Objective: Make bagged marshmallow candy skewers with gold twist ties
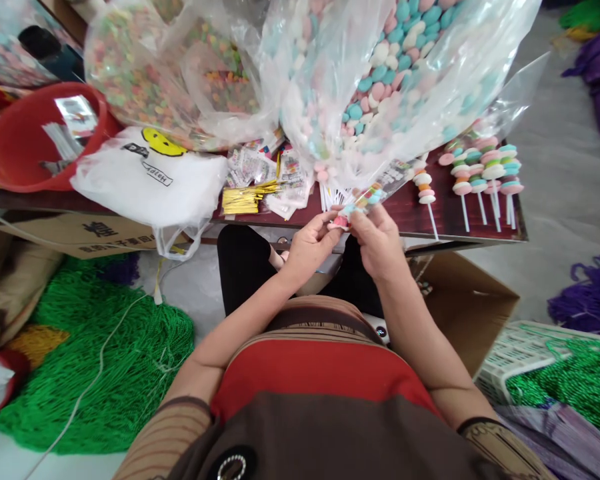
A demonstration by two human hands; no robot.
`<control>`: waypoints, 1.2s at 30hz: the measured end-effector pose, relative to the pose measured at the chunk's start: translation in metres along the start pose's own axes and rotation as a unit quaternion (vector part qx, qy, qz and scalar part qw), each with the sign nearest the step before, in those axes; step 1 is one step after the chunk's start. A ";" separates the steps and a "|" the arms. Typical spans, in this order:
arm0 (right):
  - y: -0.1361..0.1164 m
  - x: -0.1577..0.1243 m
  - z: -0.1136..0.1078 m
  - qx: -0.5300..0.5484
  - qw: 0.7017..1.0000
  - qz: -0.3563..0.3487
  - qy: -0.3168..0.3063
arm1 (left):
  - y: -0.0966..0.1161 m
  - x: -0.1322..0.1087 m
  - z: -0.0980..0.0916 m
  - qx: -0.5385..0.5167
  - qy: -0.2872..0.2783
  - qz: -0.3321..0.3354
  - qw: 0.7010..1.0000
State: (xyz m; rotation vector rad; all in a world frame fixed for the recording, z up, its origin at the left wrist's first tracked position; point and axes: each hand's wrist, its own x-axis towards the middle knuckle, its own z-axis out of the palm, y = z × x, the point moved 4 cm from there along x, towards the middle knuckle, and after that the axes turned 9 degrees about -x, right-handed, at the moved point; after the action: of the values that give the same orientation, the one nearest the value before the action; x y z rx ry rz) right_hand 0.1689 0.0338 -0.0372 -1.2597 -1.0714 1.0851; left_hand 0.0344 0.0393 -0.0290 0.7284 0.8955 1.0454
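Close to the table's front edge, a clear-bagged candy skewer [373, 195] with pastel pieces is between my two hands. My right hand [380, 241] is closed round its lower part, and the clear bag stretches up and to the right. My left hand [313, 247] pinches the near end, where a small pink piece shows at the fingertips. What lies under the fingers is partly hidden. Just behind my hands are white sticks [333, 197]. On the right of the table lie a single candy skewer [423, 183] and several more candy skewers [493, 170] on white sticks.
Large clear bags of candy [380, 73] fill the table's back. Yellow twist ties [243, 199], printed packets [293, 175], a white plastic bag [155, 177] and a red basin [5, 143] sit leftward. An open cardboard box [465, 307] stands below right; green beads [105, 360] cover the floor left.
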 end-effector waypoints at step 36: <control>-0.017 -0.006 0.007 -0.526 0.788 -0.313 0.065 | -0.010 0.007 -0.014 0.101 0.045 0.017 0.994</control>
State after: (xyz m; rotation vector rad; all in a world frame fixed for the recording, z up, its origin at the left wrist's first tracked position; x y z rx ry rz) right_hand 0.1609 0.0289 -0.0205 -1.5634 -1.9092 -0.2171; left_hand 0.0275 0.0437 -0.0456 0.8731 1.0817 1.0329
